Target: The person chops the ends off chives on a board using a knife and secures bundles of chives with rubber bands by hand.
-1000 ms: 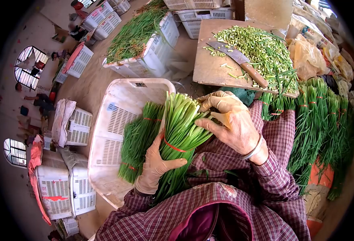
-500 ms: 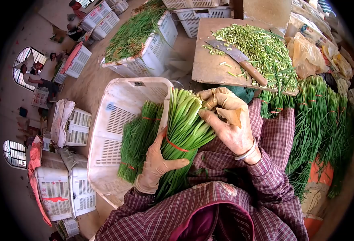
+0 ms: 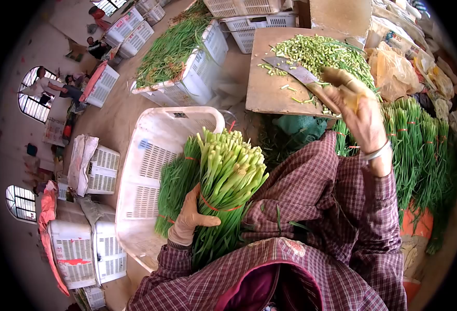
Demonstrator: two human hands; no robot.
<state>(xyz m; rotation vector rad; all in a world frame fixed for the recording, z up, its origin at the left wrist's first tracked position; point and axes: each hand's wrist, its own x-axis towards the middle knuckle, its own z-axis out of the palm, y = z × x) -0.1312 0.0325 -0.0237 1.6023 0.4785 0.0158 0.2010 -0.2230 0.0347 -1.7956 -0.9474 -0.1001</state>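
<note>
My left hand [image 3: 191, 217], in a thin glove, is closed around a bunch of garlic chives [image 3: 233, 171]. The bunch is tied with a red band, its pale cut ends pointing up and away from me and its green leaves running down to my lap. Over the cutting board [image 3: 262, 98] my gloved right hand [image 3: 360, 111] is at the handle of a knife [image 3: 301, 72]. Its fingers are blurred but look apart, with the thumb close to the handle. The knife lies on the board beside a heap of chopped stem ends [image 3: 329, 54].
A white crate [image 3: 148, 135] at my left holds more banded chives [image 3: 174, 192]. Behind it stands another crate [image 3: 207, 57] heaped with loose greens. Tied bunches [image 3: 415, 145] hang at the right, near plastic bags [image 3: 391, 70]. Several crates and people are farther left.
My right hand has left the bunch's cut ends and moved right and up to the knife handle. The bunch has tilted, so more of its cut ends face me.
</note>
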